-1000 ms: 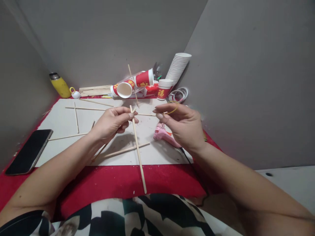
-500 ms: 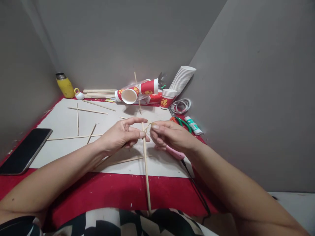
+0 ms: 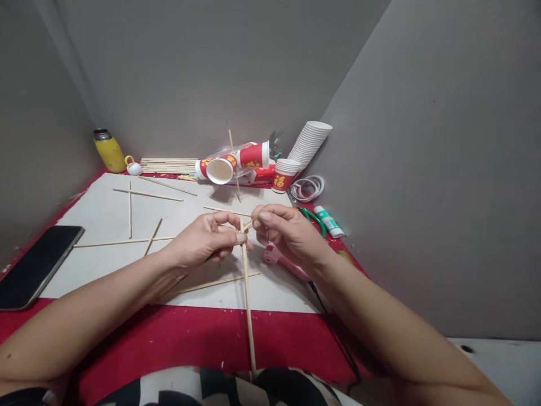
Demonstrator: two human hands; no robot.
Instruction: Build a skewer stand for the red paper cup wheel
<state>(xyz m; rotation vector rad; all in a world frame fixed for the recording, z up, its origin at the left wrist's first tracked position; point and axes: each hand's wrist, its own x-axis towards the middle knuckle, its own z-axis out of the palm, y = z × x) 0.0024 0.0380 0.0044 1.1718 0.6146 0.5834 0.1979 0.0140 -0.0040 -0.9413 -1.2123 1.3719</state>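
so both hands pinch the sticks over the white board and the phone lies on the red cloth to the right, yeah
Not quite. The phone lies on the red cloth to the left, not the right, as the head view shows. The rest holds: the left hand and right hand both pinch the sticks over the white board.

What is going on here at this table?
A person sits at a table and holds a long stick near its top end with the left hand. The stick's lower end reaches toward the lap. The right hand pinches at the same top end, but what it grips is too small to tell. More sticks lie loose on the white board. A pink glue gun lies under the right hand, cups lie at the back, and a phone lies at the left.
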